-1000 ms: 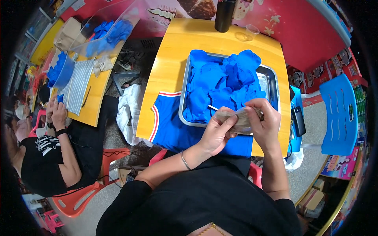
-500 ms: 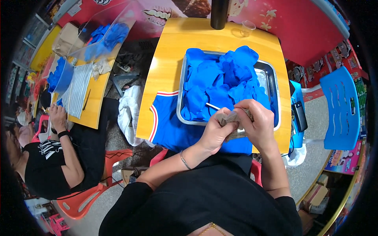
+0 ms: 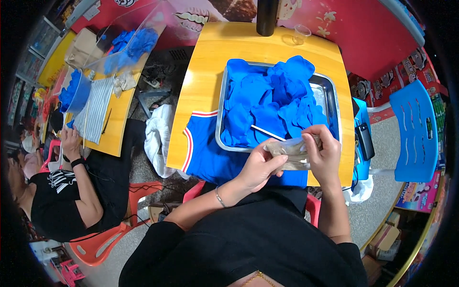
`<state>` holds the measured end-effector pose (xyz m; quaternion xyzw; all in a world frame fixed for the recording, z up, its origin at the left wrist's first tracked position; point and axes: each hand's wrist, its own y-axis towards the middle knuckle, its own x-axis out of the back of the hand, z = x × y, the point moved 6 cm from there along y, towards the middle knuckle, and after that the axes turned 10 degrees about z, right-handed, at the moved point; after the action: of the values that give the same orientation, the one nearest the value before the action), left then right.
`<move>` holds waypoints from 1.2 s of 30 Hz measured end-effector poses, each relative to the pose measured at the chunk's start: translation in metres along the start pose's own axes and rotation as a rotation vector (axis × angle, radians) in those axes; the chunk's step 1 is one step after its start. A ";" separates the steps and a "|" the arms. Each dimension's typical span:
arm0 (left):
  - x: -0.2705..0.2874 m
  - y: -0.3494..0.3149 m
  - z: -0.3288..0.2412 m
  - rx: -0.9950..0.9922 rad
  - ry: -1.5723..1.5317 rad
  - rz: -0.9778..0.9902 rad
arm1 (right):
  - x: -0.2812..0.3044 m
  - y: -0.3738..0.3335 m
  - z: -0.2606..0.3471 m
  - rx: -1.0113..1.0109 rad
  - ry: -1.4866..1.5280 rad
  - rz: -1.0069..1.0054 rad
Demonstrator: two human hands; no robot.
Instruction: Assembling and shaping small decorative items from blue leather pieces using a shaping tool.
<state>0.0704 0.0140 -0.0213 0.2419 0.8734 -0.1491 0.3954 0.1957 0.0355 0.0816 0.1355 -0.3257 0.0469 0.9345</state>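
Note:
My left hand [image 3: 258,166] and my right hand [image 3: 326,152] pinch opposite ends of a thin, see-through beige-grey piece [image 3: 297,154], stretched between them; whether it is film or sheer cloth I cannot tell. Just beyond it, a thin white stick [image 3: 267,132] slants over blue petal-shaped pieces [image 3: 260,100]. Its right end meets the upper edge of the sheer piece, and whether it is held there is unclear. The blue pieces are heaped in a metal tray [image 3: 331,91], whose near edge is below my hands. Under the tray's front lies a blue garment [image 3: 203,155] with red-and-white trim.
The tray stands on a yellow wooden table [image 3: 201,71] with a dark cylinder [image 3: 266,19] and a clear cup [image 3: 301,34] at its far edge. At left, a co-worker [image 3: 71,191] sits by another table. A blue chair [image 3: 415,131] is at right.
My right hand has moved right and slightly up, away from my left hand. The sheer piece, bunched between my fingers before, is now spread out. More of the white stick shows.

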 end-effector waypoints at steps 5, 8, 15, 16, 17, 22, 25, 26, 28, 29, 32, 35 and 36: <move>0.001 -0.014 0.005 0.082 0.077 0.080 | -0.011 -0.023 -0.031 -0.144 0.026 0.210; -0.004 -0.019 0.007 0.207 0.120 0.085 | -0.025 -0.032 -0.026 0.034 0.159 0.336; 0.007 -0.026 -0.002 0.208 0.097 0.077 | -0.067 -0.043 -0.014 0.032 0.287 0.610; 0.009 -0.029 -0.003 0.211 0.082 0.021 | -0.064 -0.040 -0.002 0.164 0.188 0.562; 0.013 -0.030 -0.006 0.211 0.082 0.023 | -0.065 -0.040 -0.004 0.164 0.187 0.560; 0.032 -0.033 -0.019 0.209 0.294 0.026 | -0.070 -0.043 -0.007 0.073 0.094 0.603; 0.029 -0.031 -0.028 0.216 0.308 0.051 | -0.070 -0.042 -0.009 0.070 0.059 0.556; 0.028 -0.031 -0.030 0.220 0.305 0.064 | -0.067 -0.041 -0.008 0.106 0.075 0.495; 0.029 -0.028 -0.033 0.195 0.331 0.102 | -0.065 -0.037 -0.007 0.078 0.073 0.488; 0.028 -0.025 -0.036 0.173 0.355 0.145 | -0.064 -0.034 -0.008 0.046 0.070 0.478; 0.039 -0.020 -0.064 -0.009 0.770 -0.049 | -0.063 -0.037 -0.027 -0.037 0.185 0.400; 0.039 -0.014 -0.097 -0.220 1.508 -0.332 | -0.053 -0.032 -0.028 -0.159 0.309 0.303; 0.040 -0.011 -0.099 -0.282 1.634 -0.383 | -0.052 -0.031 -0.029 -0.198 0.324 0.297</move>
<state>-0.0194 0.0619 0.0133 0.0698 0.9209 0.1183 -0.3648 0.1776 0.0142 0.0202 -0.0156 -0.1910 0.1727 0.9662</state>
